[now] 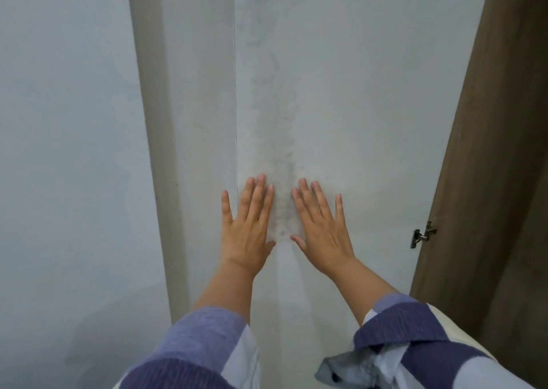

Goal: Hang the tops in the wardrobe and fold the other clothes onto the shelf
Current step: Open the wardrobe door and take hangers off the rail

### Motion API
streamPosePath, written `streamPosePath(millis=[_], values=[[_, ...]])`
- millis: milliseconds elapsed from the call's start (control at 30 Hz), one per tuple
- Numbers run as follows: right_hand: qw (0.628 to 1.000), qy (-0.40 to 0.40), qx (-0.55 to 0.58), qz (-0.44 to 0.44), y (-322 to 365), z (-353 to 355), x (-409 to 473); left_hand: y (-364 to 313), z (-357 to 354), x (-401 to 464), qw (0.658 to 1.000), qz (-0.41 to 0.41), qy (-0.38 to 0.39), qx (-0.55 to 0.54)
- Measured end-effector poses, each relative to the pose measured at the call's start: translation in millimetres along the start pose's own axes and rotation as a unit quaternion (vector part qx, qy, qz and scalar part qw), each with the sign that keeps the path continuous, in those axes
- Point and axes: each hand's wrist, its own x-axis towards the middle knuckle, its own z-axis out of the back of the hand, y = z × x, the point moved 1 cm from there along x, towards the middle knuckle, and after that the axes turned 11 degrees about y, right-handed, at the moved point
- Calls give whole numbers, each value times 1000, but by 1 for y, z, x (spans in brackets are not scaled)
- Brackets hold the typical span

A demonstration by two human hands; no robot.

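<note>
Our hands flat on the pale wardrobe door

Our left hand (pixel 249 225) and right hand (pixel 321 225) press spread fingers against the smooth, smudged wardrobe door (pixel 341 107); a brown wood-grain panel (pixel 489 151) carries a metal hinge (pixel 423 234).

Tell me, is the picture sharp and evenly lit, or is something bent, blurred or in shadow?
Head view: soft, even light with no glare. The left hand and right hand look fairly sharp and cast faint shadows on the white door under the wrists. The wide lens makes the vertical edges and the brown panel lean. The striped sleeves near the bottom edge look slightly soft.
</note>
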Motion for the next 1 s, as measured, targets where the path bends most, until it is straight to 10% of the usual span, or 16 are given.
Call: streamPosePath(millis=[400,600,1000], values=[[999,43,-23,8,-6,-16,23,8,-19,29,999,-28,27,-14],[998,10,-28,61,-36,11,16,1,2,37,991,-46,-113,-59],[964,27,-202,-169,-239,142,-35,-162,138,123,904,-250,-285,-196]])
